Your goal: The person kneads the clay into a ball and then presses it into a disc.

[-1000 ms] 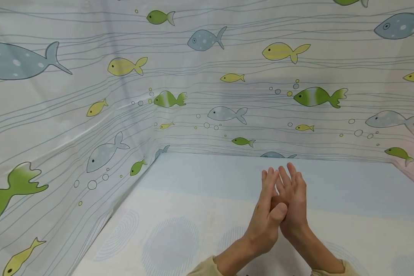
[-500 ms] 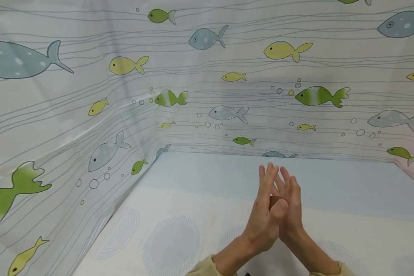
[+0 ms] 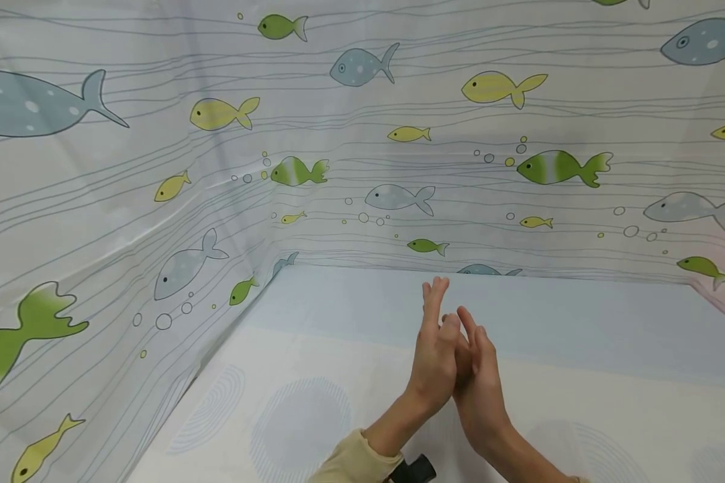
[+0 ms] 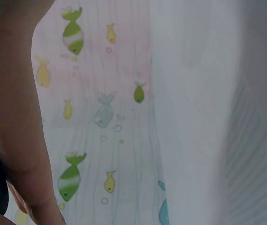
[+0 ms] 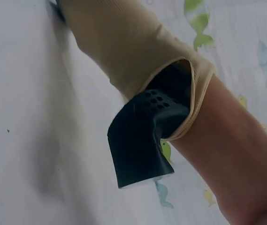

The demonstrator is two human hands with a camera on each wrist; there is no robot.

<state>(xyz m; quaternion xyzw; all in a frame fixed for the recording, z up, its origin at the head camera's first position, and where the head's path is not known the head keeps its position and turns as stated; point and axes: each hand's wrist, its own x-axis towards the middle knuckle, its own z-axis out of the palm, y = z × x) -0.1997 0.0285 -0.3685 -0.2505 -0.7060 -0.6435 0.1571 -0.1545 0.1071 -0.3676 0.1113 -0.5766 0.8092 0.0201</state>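
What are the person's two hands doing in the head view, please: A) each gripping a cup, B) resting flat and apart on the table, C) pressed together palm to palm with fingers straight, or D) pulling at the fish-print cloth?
C: the left hand and right hand meet palm to palm above the table, fingers straight and holding nothing, well short of the fish-print cloth.

My left hand [image 3: 436, 359] and right hand [image 3: 480, 389] press palm to palm, fingers straight, left fingertips [image 3: 435, 290] reaching higher.
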